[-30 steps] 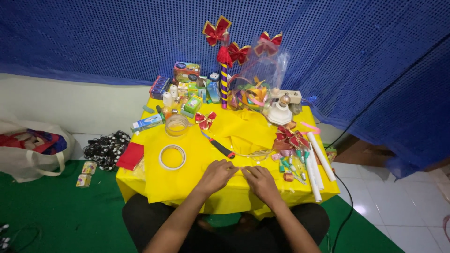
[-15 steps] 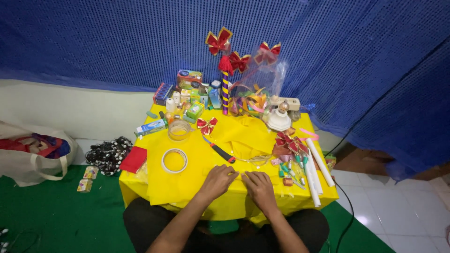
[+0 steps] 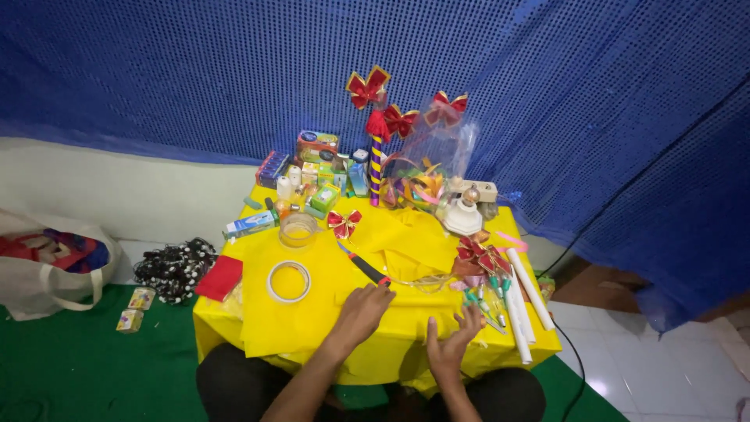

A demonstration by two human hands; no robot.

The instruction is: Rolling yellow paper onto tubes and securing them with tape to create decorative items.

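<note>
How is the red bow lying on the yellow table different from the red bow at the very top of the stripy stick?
The bow on the table lies flat on the yellow table, loose; the top bow sits high up, fixed on the stripy stick. The bow on the table has yellow cloth behind it; the top bow stands against the blue curtain. Both are red with gold edges and look about the same size.

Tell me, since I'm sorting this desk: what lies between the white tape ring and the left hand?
Head view: only bare yellow paper between the tape ring and the left hand.
</note>
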